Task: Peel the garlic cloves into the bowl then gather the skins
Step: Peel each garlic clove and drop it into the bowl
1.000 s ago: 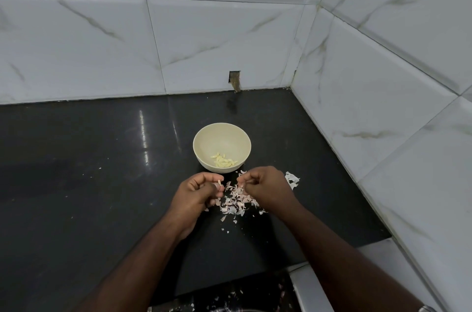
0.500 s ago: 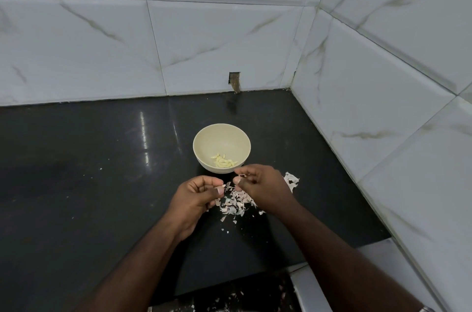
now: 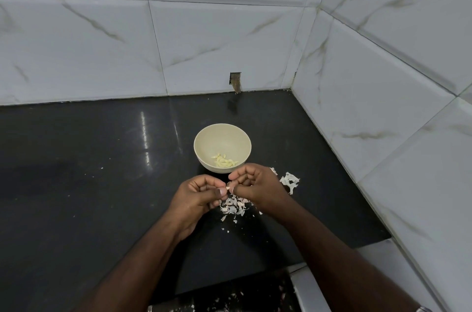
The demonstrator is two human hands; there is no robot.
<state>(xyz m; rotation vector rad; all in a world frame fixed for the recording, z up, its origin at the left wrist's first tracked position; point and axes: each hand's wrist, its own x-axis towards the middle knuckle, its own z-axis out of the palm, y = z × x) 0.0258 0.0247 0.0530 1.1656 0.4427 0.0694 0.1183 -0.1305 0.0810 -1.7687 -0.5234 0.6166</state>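
While both hands are hovering above the black tabletop, the left hand and right hand are pinching one garlic clove between curled fingers, just in front of the cream bowl holding peeled cloves; skins are lying beneath.

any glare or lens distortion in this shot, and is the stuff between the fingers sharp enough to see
Head view: bright streaks of glare on the glossy black counter left of the bowl; wide-angle bending curves the wall tile lines; the bit pinched between left hand and right hand is too small to make out.
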